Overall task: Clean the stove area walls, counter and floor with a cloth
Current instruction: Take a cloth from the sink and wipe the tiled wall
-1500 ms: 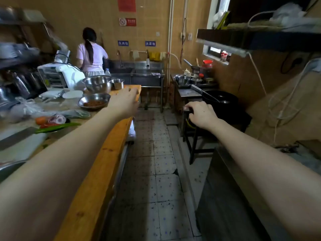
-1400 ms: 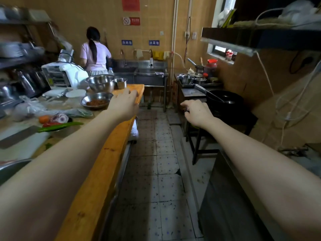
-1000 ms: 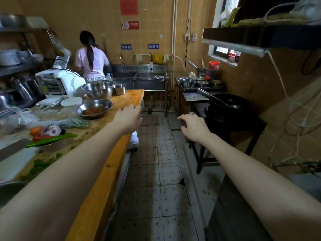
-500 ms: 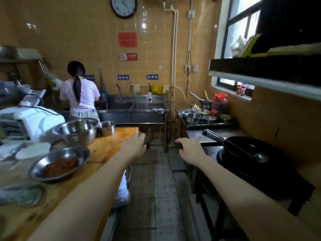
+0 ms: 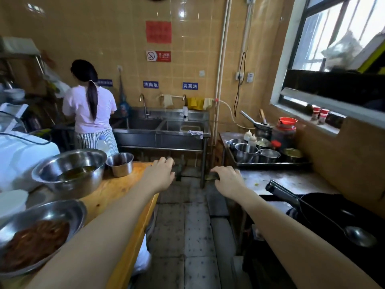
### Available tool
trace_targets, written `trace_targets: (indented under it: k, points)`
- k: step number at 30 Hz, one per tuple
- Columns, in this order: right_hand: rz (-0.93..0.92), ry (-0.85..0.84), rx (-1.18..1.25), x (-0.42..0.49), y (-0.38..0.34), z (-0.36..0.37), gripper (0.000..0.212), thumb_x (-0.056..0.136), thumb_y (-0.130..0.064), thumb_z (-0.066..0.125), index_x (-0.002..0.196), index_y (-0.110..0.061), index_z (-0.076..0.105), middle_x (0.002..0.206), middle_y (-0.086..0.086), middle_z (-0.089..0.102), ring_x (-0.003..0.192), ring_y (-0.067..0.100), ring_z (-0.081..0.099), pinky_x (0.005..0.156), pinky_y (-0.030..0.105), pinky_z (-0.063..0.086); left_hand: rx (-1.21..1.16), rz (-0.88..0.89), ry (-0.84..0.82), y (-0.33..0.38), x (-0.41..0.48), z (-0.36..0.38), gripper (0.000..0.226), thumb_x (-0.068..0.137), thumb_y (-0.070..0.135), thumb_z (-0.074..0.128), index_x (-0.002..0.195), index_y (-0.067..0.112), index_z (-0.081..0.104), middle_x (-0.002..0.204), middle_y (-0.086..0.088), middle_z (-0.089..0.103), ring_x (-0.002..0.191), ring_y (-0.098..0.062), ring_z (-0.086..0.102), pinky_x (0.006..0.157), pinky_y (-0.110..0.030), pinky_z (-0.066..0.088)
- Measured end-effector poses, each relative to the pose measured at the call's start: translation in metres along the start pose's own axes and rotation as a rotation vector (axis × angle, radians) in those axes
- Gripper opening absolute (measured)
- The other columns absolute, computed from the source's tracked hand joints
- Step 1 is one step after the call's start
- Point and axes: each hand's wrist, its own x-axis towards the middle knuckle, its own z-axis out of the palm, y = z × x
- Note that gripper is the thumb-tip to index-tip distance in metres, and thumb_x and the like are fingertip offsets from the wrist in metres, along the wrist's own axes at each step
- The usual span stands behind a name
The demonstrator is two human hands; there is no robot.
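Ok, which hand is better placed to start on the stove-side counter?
Right: the right hand is at the steel counter's corner, near the wok; the left hand is across the aisle, over the wooden counter.

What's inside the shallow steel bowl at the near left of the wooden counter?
The shallow steel bowl holds a reddish-brown, stringy food. Its near right rim is hidden behind the left forearm, and the frame edge cuts its left side.

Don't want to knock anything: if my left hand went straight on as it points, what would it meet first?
Likely the steel sink unit; the aisle past your left hand looks free until then, depth unclear.
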Motion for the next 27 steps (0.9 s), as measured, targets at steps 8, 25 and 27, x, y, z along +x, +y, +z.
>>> trace_targets:
  k: [8,25,27]
  points:
    - [0.028,-0.032,-0.017,0.126,0.014,0.029,0.046,0.09,-0.014,0.046,0.134,-0.023,0.045,0.139,0.002,0.048,0.13,0.026,0.036,0.106,0.042,0.025,-0.003,0.022,-0.047,-0.047,0.119,0.028,0.038,0.097,0.028,0.042,0.134,0.019,0.039,0.134,-0.008,0.045,0.122,-0.031,0.045,0.099,-0.045,0.038]
    - [0.136,0.041,0.001,0.374,0.11,0.093,0.051,0.086,-0.011,0.047,0.135,-0.022,0.045,0.14,0.001,0.048,0.131,0.024,0.034,0.107,0.041,0.023,0.04,0.062,-0.057,-0.083,0.401,0.111,0.035,0.096,0.031,0.042,0.13,0.021,0.04,0.132,-0.008,0.047,0.123,-0.029,0.046,0.1,-0.042,0.037]
    - [0.128,0.055,-0.006,0.425,0.133,0.096,0.051,0.084,-0.011,0.048,0.134,-0.022,0.046,0.14,0.001,0.048,0.13,0.024,0.035,0.106,0.041,0.024,0.051,0.038,-0.06,-0.085,0.454,0.125,0.034,0.096,0.03,0.043,0.129,0.02,0.041,0.132,-0.008,0.048,0.122,-0.029,0.047,0.099,-0.043,0.038]
